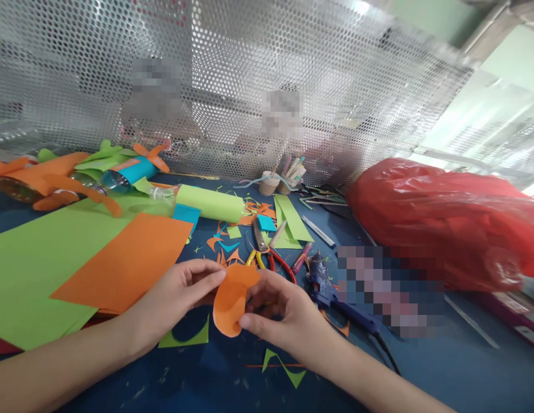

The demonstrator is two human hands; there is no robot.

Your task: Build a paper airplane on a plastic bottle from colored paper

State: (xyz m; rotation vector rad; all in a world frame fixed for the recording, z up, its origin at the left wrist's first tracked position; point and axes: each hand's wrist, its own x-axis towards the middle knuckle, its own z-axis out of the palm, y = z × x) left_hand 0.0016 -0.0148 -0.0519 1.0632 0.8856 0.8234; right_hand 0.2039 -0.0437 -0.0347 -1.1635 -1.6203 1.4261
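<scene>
Between my two hands is a curved orange paper cutout (pixel 230 304) with rounded edges. My left hand (pixel 191 284) pinches its upper left edge between thumb and fingers. My right hand (pixel 279 310) grips its right side, the thumb pressed at the lower edge and the fingers behind, partly hidden. Just beyond lie scissors (pixel 286 265) with red handles and yellow-handled pliers (pixel 258 244). Green paper scraps (pixel 187 338) rest on the table under my hands. A blue glue gun (pixel 322 281) lies right of my right hand.
Orange sheets (pixel 133 261) and green sheets (pixel 30 258) cover the left. Behind them are paper-wrapped bottles, including a green-wrapped bottle (pixel 209 202). Cups of pens (pixel 271 182) stand by the perforated metal wall (pixel 232 69). A red plastic bag (pixel 434 218) bulges at right on the blue table (pixel 198 384).
</scene>
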